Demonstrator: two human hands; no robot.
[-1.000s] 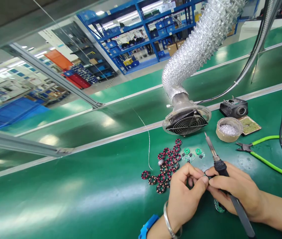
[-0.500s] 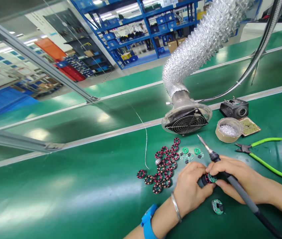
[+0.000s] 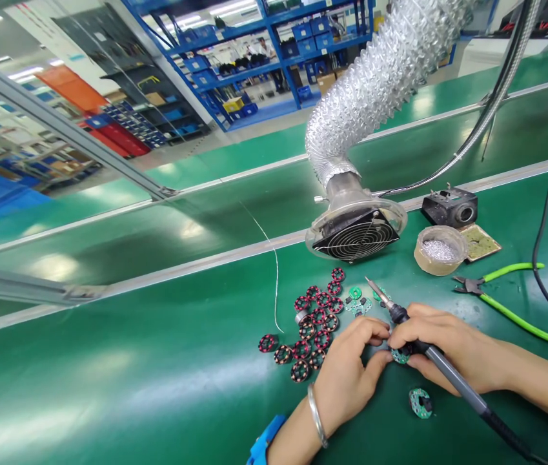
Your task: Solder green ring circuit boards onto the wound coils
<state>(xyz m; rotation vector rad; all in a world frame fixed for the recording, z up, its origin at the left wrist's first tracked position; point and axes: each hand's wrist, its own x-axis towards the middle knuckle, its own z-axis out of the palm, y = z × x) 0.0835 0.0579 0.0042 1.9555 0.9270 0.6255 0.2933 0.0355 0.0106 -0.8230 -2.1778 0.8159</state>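
My right hand (image 3: 441,345) is closed around a soldering iron (image 3: 452,374), its metal tip pointing up and to the left, away from the work. The same hand's fingertips reach a small round green circuit board (image 3: 400,354) with a dark part on it. My left hand (image 3: 351,365) pinches the board's left side between thumb and fingers; the fingers hide much of it. A second round assembly with a green board (image 3: 421,403) lies on the bench just below. Left of my left hand sit several ring-shaped copper-wound stators (image 3: 301,349).
Small green boards (image 3: 355,294) lie beyond my hands, under a fume extractor (image 3: 361,239) on a silver duct. To the right are a tub of solder bits (image 3: 441,250), a sponge tray (image 3: 481,243), an iron stand (image 3: 450,206) and green-handled cutters (image 3: 510,303). A thin wire (image 3: 276,284) hangs left.
Both hands have shifted slightly left in the view, with the board turned between them. The dark cylindrical part below it is now hidden. The iron's tip has swung left.
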